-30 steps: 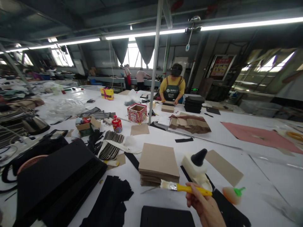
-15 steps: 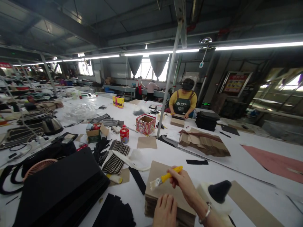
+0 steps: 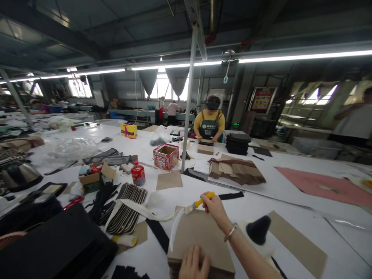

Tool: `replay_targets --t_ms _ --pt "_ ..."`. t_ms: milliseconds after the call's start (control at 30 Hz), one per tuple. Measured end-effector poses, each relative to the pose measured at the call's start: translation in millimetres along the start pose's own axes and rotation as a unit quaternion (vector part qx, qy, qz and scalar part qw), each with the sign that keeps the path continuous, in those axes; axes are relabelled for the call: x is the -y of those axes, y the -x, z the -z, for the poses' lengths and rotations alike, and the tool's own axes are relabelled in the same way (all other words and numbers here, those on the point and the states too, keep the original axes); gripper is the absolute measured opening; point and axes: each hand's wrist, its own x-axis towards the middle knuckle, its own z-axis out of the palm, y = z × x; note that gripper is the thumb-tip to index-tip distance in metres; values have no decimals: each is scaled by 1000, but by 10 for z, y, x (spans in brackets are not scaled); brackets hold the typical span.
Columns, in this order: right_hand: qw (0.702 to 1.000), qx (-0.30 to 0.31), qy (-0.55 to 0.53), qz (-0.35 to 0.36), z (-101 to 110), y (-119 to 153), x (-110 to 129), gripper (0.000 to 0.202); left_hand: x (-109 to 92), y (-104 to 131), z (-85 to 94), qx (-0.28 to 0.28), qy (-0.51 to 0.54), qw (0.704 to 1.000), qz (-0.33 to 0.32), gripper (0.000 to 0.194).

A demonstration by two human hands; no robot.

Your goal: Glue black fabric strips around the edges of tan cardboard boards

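My right hand (image 3: 214, 209) grips a flat paintbrush (image 3: 198, 202) by its yellow handle. The bristles are at the far edge of the top sheet on a stack of grey-brown cardboard pieces (image 3: 203, 236). A wet-looking white streak runs along the left edge of that sheet. Flat on the near part of the stack rests my left hand (image 3: 194, 263), its fingers stretched out and holding nothing. Beside my right forearm is a white container (image 3: 255, 248) with a black cone-shaped piece (image 3: 258, 230) on it.
Black sheets (image 3: 58, 244) are piled at left, near a row of thin framed pieces (image 3: 126, 207). A red bottle (image 3: 137, 173) and a patterned box (image 3: 166, 157) stand beyond. A metal pole (image 3: 188, 104) rises from the table. Across it, a co-worker (image 3: 209, 122) handles boards.
The brush has moved to the sheet's far edge, and a white streak now lies along its left edge. My left hand stays on the stack. The view has turned right, showing another person.
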Motion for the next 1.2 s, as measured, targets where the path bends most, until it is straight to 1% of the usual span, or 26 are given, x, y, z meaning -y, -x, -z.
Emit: replay_targets --t_ms 67,167,233,300,367,400,433,500,533,567,600,633,667,733,767,800,867,900,967,1000,1033,1067,1100,1133,1167,1200 --pt "1000 -3 23 -8 223 28 -68 31 28 -20 -21 29 17 999 -2 17" --pt "997 -20 67 -13 644 91 -121 31 70 -84 -15 93 41 995 -7 28" --pt "994 -28 101 0 918 158 -94 31 89 -146 23 143 50 988 -4 33" --pt "990 -17 133 33 1107 289 -17 30 97 -213 84 191 58 980 2 35" --pt "985 23 152 83 1165 511 89 24 97 -277 159 226 66 972 10 34" --pt "975 62 174 120 1149 654 147 20 95 -309 200 238 69 969 14 33" --pt "960 109 205 159 1111 812 206 15 93 -342 241 250 73 965 15 32" --pt "901 208 305 229 1015 1142 334 12 86 -407 321 285 77 955 8 29" --pt "871 246 346 247 979 1298 403 14 83 -439 358 306 73 949 1 26" --pt "851 274 371 252 964 1438 474 15 81 -469 392 329 65 942 -13 23" --pt "849 287 371 244 975 1560 543 16 81 -497 421 349 54 935 -31 21" --pt "861 286 354 229 1015 1660 603 15 83 -520 445 365 43 929 -52 20" --pt "882 269 324 211 1082 1742 648 14 89 -540 466 376 35 923 -75 20" --pt "932 200 254 162 1278 1862 660 17 112 -570 498 388 34 913 -122 19" --pt "952 156 227 136 1396 1912 619 20 127 -584 515 388 41 909 -142 19" --pt "965 113 208 112 1518 1961 547 24 143 -602 534 387 48 907 -159 18" --pt "979 26 194 66 1752 2069 334 33 182 -658 591 379 60 904 -185 17" --pt "980 -18 195 41 1854 2132 212 37 206 -700 633 371 65 907 -190 17" --pt "975 -104 198 -8 2010 2266 -14 43 271 -819 752 341 73 920 -177 20" --pt "971 -128 201 -20 2058 2332 -103 44 313 -891 831 321 75 930 -161 21" --pt "969 -139 203 -19 2085 2393 -174 43 360 -968 921 300 72 940 -144 24" --pt "969 -135 208 -6 2089 2448 -226 41 408 -1044 1023 271 74 952 -119 26" --pt "969 -124 211 13 2071 2494 -262 39 450 -1112 1132 228 89 966 -80 25" --pt "970 -109 214 28 2032 2531 -285 39 482 -1168 1246 177 122 976 -22 23" --pt "972 -90 214 35 1974 2562 -295 39 496 -1205 1359 122 178 975 56 19" --pt "975 -70 211 32 1898 2588 -292 40 490 -1219 1465 69 256 953 151 16"
